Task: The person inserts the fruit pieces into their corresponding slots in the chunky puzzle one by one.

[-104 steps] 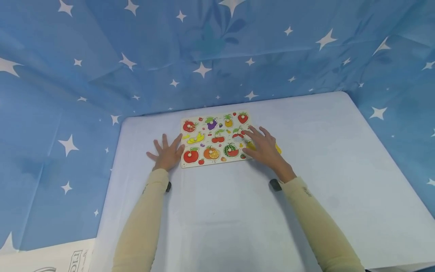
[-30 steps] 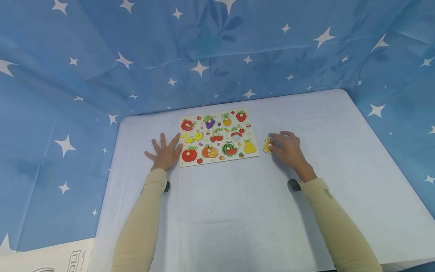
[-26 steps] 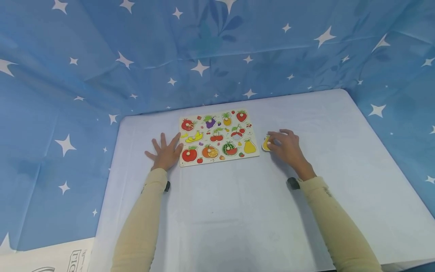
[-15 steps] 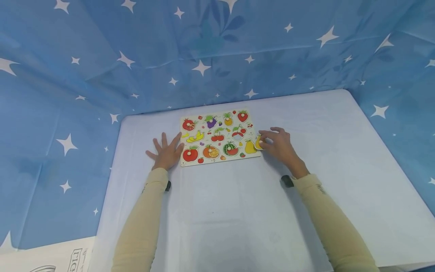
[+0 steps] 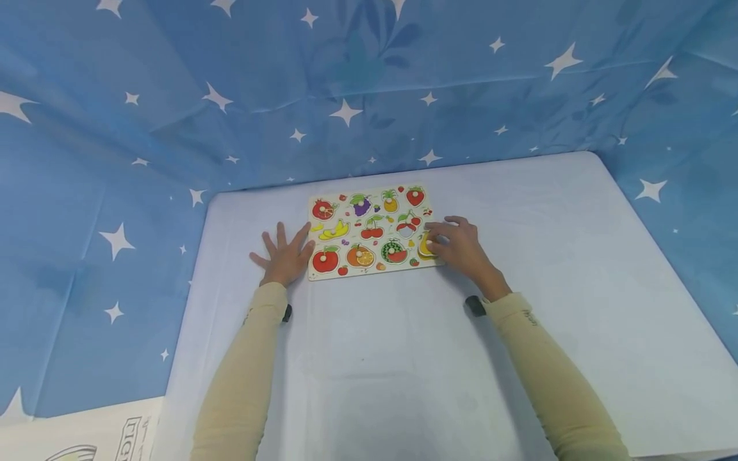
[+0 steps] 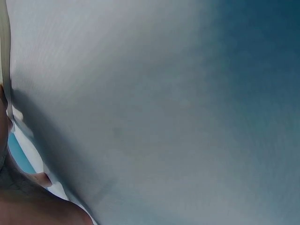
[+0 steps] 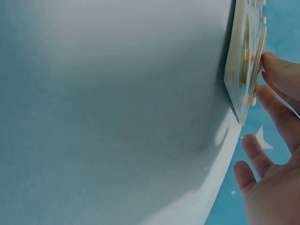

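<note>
A wooden fruit puzzle board [image 5: 352, 275] lies near the back of the table, its fruit pieces carrying small knobs. Spread fingers of my left hand [image 5: 285, 259] touch the board's left edge. At the right end, my right hand [image 5: 461, 246] pinches a yellow pear puzzle piece [image 5: 426, 244] between thumb and finger. The right wrist view shows this pear piece [image 7: 258, 63] slightly raised and tilted over the board [image 7: 234, 75], apart from its surface. The other fingers of that hand stand free. Only part of the left hand [image 6: 28, 197] shows in the left wrist view.
A white cloth covers the table [image 5: 369, 358]. Behind it and at the sides hangs a blue curtain [image 5: 259, 147] with white stars. A printed white sheet [image 5: 81, 435] lies at the lower left.
My right hand first went right, off the board, and took the pear piece from the table. It has since carried the piece left, over the pear-shaped recess. The left hand stays put.
</note>
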Motion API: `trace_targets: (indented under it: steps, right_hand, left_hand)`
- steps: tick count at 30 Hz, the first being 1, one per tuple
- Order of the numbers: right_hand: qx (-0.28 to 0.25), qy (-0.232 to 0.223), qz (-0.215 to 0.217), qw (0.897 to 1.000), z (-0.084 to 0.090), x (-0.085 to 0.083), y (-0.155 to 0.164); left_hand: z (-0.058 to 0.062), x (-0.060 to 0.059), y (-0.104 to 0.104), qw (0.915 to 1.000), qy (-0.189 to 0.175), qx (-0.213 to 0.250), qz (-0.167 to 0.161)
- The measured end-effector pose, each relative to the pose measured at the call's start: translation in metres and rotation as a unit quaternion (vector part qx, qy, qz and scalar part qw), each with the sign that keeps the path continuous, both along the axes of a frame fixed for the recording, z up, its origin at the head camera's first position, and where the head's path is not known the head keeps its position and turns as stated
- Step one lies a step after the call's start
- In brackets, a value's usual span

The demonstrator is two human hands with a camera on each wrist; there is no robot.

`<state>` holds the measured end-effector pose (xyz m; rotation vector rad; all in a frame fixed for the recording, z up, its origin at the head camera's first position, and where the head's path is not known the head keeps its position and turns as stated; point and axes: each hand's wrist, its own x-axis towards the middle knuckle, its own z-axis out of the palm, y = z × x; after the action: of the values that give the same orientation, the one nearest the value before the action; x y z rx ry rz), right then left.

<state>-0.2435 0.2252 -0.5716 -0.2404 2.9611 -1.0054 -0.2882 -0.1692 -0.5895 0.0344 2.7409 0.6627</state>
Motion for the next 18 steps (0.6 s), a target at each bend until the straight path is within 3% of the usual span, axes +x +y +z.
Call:
trace_targets:
  steps: [18]
  right_hand:
    - [0.032,-0.009,0.019,0.999,-0.0075,0.0,-0.0058]
  left_hand:
    - [-0.0018,-0.0022,0.0,1.0,0.001,-0.004,0.001]
